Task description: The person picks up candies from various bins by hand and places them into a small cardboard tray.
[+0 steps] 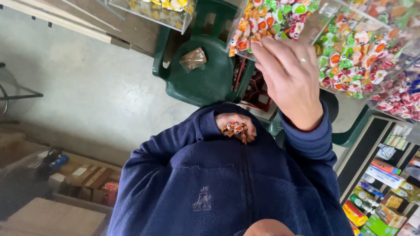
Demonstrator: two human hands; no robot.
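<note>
My left hand [235,124] is pressed against the chest of my navy fleece jacket [205,183], shut on a small bunch of orange-and-white wrapped candies [234,129]. My right hand [288,78] is raised in front of me, back toward the camera. Its fingers are stretched out and touch the front edge of a clear plastic bin [245,54] full of orange, red and green wrapped candies [262,19]. I see nothing held in it, though its palm is hidden.
More clear candy bins [363,57] line the upper right. A green plastic chair [205,74] with a brown packet [193,59] on its seat stands below the bin. Shelves of packaged goods [380,192] are at lower right, cardboard boxes [83,179] at lower left.
</note>
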